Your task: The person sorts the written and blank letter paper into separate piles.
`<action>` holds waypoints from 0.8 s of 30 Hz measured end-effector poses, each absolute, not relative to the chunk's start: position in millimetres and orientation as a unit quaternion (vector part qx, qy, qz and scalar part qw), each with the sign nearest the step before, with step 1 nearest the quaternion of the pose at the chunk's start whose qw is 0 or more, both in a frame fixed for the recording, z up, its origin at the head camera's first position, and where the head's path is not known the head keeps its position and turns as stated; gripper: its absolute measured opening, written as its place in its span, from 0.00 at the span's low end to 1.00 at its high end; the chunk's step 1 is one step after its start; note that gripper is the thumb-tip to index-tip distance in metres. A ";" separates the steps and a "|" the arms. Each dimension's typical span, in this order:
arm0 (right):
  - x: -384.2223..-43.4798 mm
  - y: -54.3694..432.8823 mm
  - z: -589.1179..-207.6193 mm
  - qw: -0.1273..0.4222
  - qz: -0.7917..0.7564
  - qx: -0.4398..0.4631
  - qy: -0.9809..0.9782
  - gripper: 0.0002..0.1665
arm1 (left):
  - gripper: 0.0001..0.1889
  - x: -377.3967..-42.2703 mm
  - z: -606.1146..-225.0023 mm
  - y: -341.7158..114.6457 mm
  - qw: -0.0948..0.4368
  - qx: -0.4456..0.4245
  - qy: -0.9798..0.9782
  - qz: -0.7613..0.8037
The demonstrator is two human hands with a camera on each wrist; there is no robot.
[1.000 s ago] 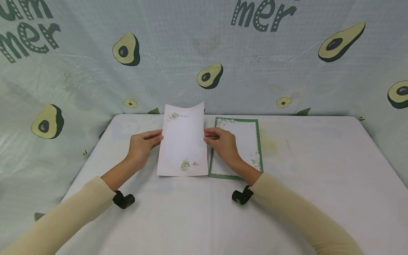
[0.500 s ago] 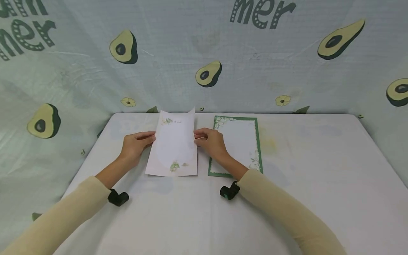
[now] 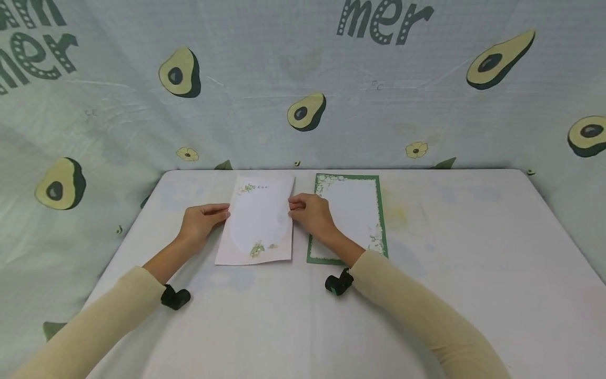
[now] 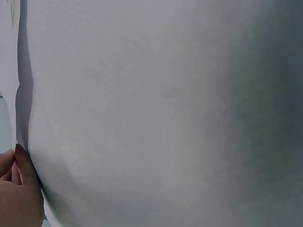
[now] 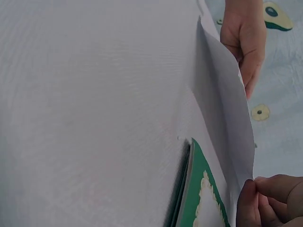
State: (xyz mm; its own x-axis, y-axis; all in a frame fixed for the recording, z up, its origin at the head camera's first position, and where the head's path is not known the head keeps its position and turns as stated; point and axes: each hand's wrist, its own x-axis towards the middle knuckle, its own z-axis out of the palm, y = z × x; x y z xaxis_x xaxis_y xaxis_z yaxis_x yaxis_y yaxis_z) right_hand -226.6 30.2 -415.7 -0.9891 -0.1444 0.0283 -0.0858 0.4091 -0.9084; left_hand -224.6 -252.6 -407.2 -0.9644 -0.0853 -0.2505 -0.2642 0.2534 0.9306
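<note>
A pale pinkish sheet of paper (image 3: 260, 221) with small green plant prints lies low over the left-middle of the table in the head view. My left hand (image 3: 198, 226) pinches its left edge between thumb and fingers. Its right edge is pinched by my right hand (image 3: 314, 216). In the right wrist view the paper's near edge (image 5: 232, 90) curves up off the cloth. Right of it rests a green-bordered stack of paper (image 3: 352, 210) with white floral trim, partly covered by my right forearm. Several layers show along its side in the right wrist view.
A white cloth covers the table (image 3: 454, 252), faintly stained yellow near the green-bordered stack. Behind it hangs a pale curtain (image 3: 246, 63) printed with avocados and lettering. A small black camera (image 3: 176, 297) sits at each wrist.
Both hands have carried the pinkish sheet leftward, away from the green-bordered stack, and lowered it. Its top edge, curled up before, now lies flatter. The stack has stayed in place.
</note>
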 end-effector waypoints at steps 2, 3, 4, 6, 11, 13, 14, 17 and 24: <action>-227.1 31.6 -417.0 0.027 -0.536 -0.068 0.841 0.18 | 0.21 -224.4 -406.6 -251.5 0.070 -0.108 0.795 0.593; -227.1 32.2 -417.7 0.027 -0.537 -0.068 0.841 0.18 | 0.21 -224.0 -405.8 -250.5 0.068 -0.108 0.796 0.592; -227.2 32.8 -418.3 0.026 -0.536 -0.069 0.841 0.18 | 0.21 -223.8 -405.3 -249.5 0.066 -0.109 0.798 0.588; -227.1 33.9 -419.6 0.024 -0.535 -0.072 0.842 0.17 | 0.21 -223.1 -404.4 -248.2 0.060 -0.111 0.802 0.584; -225.5 35.4 -419.3 0.033 -0.535 -0.072 0.841 0.17 | 0.20 -221.7 -404.9 -249.2 0.054 -0.111 0.812 0.570; -224.9 36.2 -417.7 0.045 -0.539 -0.068 0.839 0.17 | 0.20 -220.7 -404.5 -249.5 0.054 -0.105 0.817 0.565; -224.8 36.8 -416.9 0.050 -0.541 -0.067 0.837 0.17 | 0.20 -220.3 -404.1 -249.5 0.054 -0.101 0.819 0.562; -224.9 40.4 -413.7 0.049 -0.536 -0.073 0.840 0.17 | 0.20 -218.4 -401.9 -248.6 0.052 -0.089 0.832 0.546; -221.4 61.4 -406.6 -0.002 -0.475 -0.151 0.867 0.14 | 0.15 -208.7 -393.7 -236.7 -0.015 -0.024 0.892 0.452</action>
